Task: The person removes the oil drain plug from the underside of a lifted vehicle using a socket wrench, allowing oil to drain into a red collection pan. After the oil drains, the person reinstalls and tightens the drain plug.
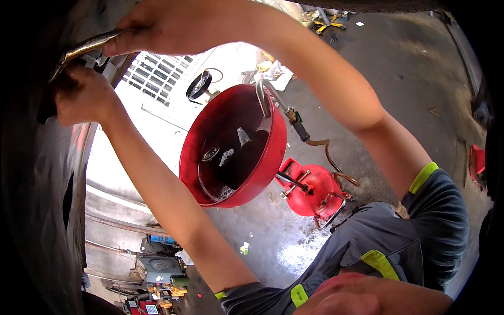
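Note:
My right hand (149,29) reaches to the upper left, its fingers closed around one end of a shiny metal bar-like tool (90,46). The tool looks like a wrench, but its kind is not certain. Just below it, my left hand (86,97) is closed, its fingertips in shadow beside the tool's far end. What those fingers hold is hidden. Both hands are up against a dark surface (39,173) at the left rim. Under my arms stands a red round oil drain pan (275,157) with dark liquid and a few pale pieces inside.
A curved metal pipe (264,100) with a hose hooks over the pan's rim. Below the pan sits a red tank (315,191) on the grey floor. A floor grate (157,76) lies near my hands. Tools and boxes (160,270) crowd the lower left.

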`<state>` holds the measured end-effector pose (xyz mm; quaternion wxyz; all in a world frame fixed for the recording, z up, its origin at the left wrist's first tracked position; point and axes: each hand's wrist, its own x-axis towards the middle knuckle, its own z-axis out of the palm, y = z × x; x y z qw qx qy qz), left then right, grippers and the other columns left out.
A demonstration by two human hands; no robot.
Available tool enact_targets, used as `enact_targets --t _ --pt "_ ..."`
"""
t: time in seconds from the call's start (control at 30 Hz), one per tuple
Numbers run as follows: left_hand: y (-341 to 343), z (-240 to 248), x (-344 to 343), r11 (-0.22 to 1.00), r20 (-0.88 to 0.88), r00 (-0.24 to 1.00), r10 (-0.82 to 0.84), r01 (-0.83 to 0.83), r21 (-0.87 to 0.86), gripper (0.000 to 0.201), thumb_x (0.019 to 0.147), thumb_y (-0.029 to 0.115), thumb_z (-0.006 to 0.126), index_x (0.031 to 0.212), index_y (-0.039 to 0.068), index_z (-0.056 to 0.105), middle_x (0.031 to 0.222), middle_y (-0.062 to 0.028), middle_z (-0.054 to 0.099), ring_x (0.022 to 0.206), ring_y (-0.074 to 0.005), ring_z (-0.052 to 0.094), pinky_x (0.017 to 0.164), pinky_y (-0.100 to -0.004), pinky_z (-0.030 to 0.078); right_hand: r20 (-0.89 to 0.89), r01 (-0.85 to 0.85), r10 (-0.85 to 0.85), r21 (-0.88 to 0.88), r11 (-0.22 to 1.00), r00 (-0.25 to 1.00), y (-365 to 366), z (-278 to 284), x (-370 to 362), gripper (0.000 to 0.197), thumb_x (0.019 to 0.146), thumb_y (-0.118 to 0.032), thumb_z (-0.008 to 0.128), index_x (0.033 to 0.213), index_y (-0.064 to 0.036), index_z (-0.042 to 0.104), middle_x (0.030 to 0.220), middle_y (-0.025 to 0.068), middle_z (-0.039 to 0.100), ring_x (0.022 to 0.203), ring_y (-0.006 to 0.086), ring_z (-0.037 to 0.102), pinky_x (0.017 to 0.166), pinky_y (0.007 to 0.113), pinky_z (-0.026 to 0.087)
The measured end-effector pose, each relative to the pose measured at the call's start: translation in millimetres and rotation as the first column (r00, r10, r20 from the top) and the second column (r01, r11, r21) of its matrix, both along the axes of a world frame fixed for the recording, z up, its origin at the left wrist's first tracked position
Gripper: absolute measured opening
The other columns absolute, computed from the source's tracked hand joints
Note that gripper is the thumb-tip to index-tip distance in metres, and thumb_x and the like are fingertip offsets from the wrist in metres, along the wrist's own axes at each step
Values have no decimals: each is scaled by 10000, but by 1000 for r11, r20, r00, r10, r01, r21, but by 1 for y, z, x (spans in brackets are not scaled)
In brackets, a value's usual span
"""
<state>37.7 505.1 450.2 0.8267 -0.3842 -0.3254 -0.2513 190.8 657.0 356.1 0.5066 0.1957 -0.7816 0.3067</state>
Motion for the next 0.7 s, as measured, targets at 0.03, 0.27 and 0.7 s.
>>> enact_targets --t 0.03,0.27,0.7 --pt "-3 2 -4 997 17 998 66 -67 24 333 837 219 681 633 -45 668 569 -164 662 419 -273 638 388 -324 457 27 -34 35 -36 999 999 -4 -7 1 533 983 -558 570 1088 -65 743 794 48 649 756 125 613 678 292 467" --pt "-4 -4 -12 984 69 988 139 -146 98 422 765 267 777 535 7 536 529 -143 598 454 -308 617 415 -356 423 -78 -686 774 -525 505 629 -81 -35 -17 489 1009 -506 560 820 -55 562 595 -33 430 448 58 316 394 252 243" --pt "-199 -181 14 967 508 826 246 -176 -183 418 962 128 647 1364 71 546 597 -12 556 482 -129 529 461 -286 421 -184 -748 793 -504 432 581 -145 -42 -31 475 1036 -503 485 899 -58 579 622 0 487 494 99 427 470 290 355"
